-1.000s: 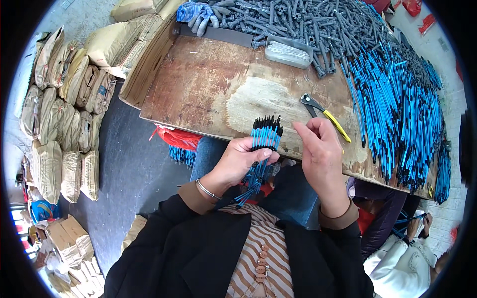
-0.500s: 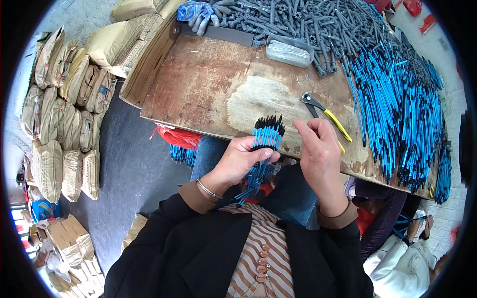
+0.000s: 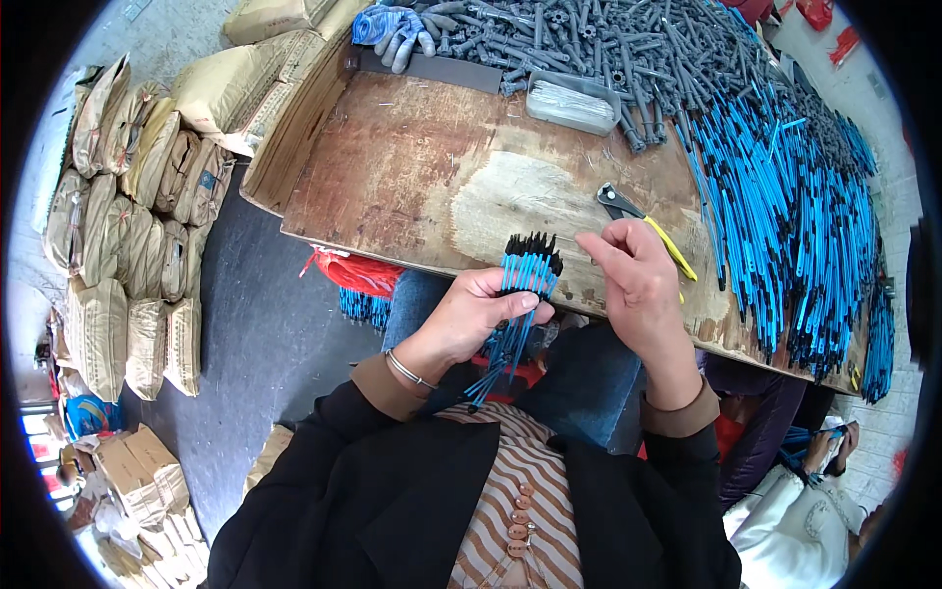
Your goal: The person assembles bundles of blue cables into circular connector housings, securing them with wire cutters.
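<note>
L hand [image 3: 481, 311] is gripping a bunch of thin blue sticks [image 3: 531, 268] w/ black tips, fingers curled round it & thumb lying across. Bunch is sitting at the mid near edge of the wood table [image 3: 368, 167], tips pointing far, loose ends hanging near. R hand [image 3: 643, 280] is hovering just right of it, fingers bent, thumb & pointer close tog.; can't see if they're pinching anything small. Yellow-handled cutters [image 3: 673, 249] are lying by R hand. Big blue stick pile [image 3: 785, 216] is lying right, grey bits [image 3: 589, 49] far.
</note>
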`<state>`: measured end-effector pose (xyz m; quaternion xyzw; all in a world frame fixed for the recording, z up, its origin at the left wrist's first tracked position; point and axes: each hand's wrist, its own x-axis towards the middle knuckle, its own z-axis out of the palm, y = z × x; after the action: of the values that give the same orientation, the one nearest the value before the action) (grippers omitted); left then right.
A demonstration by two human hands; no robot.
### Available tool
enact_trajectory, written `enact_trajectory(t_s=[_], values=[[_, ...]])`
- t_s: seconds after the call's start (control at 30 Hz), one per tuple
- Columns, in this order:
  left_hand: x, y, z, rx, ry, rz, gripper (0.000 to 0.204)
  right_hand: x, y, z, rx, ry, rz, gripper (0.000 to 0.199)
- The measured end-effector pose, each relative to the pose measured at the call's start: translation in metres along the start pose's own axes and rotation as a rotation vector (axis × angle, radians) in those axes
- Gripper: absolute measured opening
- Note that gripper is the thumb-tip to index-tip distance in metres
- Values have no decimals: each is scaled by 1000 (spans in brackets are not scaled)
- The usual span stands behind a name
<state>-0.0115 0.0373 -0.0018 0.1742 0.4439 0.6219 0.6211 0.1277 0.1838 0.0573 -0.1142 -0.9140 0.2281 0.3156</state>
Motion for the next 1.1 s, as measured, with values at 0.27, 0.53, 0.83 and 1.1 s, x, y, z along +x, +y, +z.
enact_trajectory(t_s=[0.27, 0.53, 0.83, 1.1], values=[[0, 1, 1, 31, -4, 7, 20, 4, -4, 2, -12, -14, -14, 39], [0, 2, 2, 37, -7, 24, 19, 1, -2, 8, 91, 28, 15, 36], [-2, 4, 6, 74, 11, 29, 19, 0, -20, 18, -162, 111, -18, 33], [-1, 5, 3, 5, 2, 30, 23, 2, -13, 20, 231, 97, 188, 20]])
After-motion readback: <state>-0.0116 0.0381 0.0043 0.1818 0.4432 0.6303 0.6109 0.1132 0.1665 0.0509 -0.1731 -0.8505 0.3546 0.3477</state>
